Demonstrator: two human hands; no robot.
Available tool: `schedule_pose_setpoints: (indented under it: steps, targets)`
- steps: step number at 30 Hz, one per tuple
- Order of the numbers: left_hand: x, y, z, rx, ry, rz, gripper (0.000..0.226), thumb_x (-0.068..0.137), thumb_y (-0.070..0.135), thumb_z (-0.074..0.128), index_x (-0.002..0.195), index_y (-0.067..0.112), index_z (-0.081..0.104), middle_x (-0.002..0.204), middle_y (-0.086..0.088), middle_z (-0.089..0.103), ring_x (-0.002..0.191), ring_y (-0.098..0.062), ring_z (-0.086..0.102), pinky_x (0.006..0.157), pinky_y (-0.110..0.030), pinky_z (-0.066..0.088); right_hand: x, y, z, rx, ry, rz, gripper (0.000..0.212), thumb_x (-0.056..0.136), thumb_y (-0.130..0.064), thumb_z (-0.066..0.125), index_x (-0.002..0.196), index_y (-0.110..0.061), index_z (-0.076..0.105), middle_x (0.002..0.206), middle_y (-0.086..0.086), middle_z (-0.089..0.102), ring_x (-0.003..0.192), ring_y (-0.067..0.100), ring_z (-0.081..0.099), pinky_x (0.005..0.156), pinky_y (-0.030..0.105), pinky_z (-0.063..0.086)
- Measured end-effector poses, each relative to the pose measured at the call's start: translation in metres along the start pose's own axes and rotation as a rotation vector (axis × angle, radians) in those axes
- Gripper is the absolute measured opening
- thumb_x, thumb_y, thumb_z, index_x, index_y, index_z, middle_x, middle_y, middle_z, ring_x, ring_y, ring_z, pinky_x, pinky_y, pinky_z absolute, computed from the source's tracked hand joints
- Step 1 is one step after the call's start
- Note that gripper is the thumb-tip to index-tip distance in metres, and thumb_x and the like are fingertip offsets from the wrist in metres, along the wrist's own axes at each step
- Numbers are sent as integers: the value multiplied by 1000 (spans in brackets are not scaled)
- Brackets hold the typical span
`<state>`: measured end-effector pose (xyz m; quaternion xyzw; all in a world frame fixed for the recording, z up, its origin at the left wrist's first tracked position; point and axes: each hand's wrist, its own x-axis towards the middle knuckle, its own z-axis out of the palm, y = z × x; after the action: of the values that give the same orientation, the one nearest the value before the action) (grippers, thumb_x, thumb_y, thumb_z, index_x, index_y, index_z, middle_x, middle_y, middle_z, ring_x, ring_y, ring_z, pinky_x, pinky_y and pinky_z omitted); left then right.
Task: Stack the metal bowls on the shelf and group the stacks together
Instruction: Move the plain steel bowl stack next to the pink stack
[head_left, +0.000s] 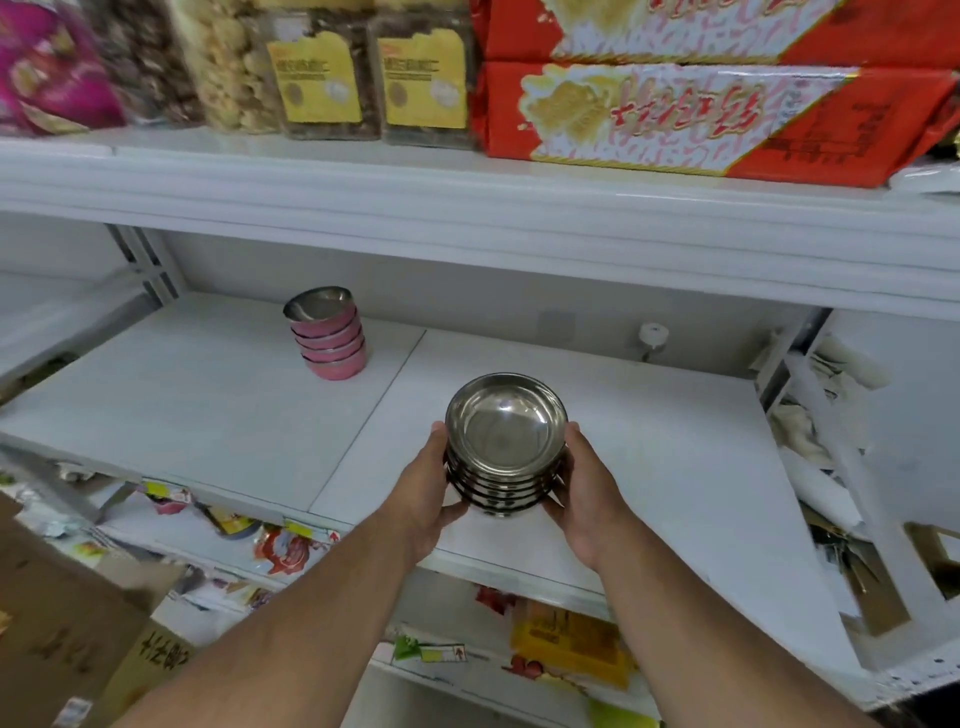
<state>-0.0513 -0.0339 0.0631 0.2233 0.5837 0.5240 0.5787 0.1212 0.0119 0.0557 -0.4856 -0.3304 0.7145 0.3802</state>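
Both bare forearms reached up from the bottom edge, nearest the camera, toward a white shelf (218, 415). Between the hands sat a stack of steel bowls (505, 447), round and shallow, mirror-bright inside, their rolled rims forming dark ribbed bands down the side. The left hand (428, 491) cupped the stack's left flank with the thumb pressed near the top rim, and the right hand (584, 488) clasped the opposite flank in the same way, so the stack was gripped from both sides. Whether its base rested on the shelf or hung just above it could not be told.

Well beyond the left hand, farther back on the same smooth, flat board, stood a second stack of pink bowls (330, 338), glossy pink outside with a polished metal lining showing in the tilted top one. The two stacks were well apart.

Above the hands, on the upper shelf, lay flat red packets (727, 114) with gold and white print, and left of them clear tubs with yellow labels (374, 83), blurred. Below the left forearm was a brown cardboard box (67, 634), matte and creased.
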Motion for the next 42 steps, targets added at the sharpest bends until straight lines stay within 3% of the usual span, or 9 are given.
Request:
schedule_pose_setpoints:
  steps: [12,19,23,32,36,42]
  targets:
    - [23,35,-141,-32,-18,-23,59,97,60,39,146,28,48,150,3,48,133,-17,45,105,-47,46,12,47,137,-12,37,-5,57,105,-57,40,147,-23,57,149,0,57,137,17,52,121,42,38]
    - [48,53,-161,-38,-18,-22,60,97,61,40,147,28,47,152,3,45,137,-19,42,103,-46,47,43,47,159,-15,28,-16,58,104,-59,40,145,-22,60,147,1,60,137,17,54,120,43,39]
    - [58,61,-164,-35,-6,-8,55,99,57,38,145,28,49,150,3,47,132,-17,45,95,-42,48,64,47,165,4,-1,-10,57,104,-59,40,145,-24,59,149,0,59,139,17,52,121,44,38]
    - [88,79,-190,-18,-21,-27,56,100,56,37,145,26,48,151,3,46,136,-18,42,99,-43,46,93,50,195,30,18,4,59,104,-59,41,148,-23,57,151,1,57,140,18,51,122,44,36]
    - [112,86,-209,-2,-91,-49,56,98,58,41,144,28,50,149,5,48,136,-16,43,109,-49,41,105,54,214,35,58,-6,59,103,-59,42,148,-23,57,151,1,57,140,18,51,122,44,38]
    - [141,99,-234,48,-216,-69,55,95,62,46,142,33,50,145,12,49,130,-11,44,113,-50,35,128,62,242,36,146,-47,55,100,-59,46,137,-24,68,145,3,65,137,21,56,119,46,41]
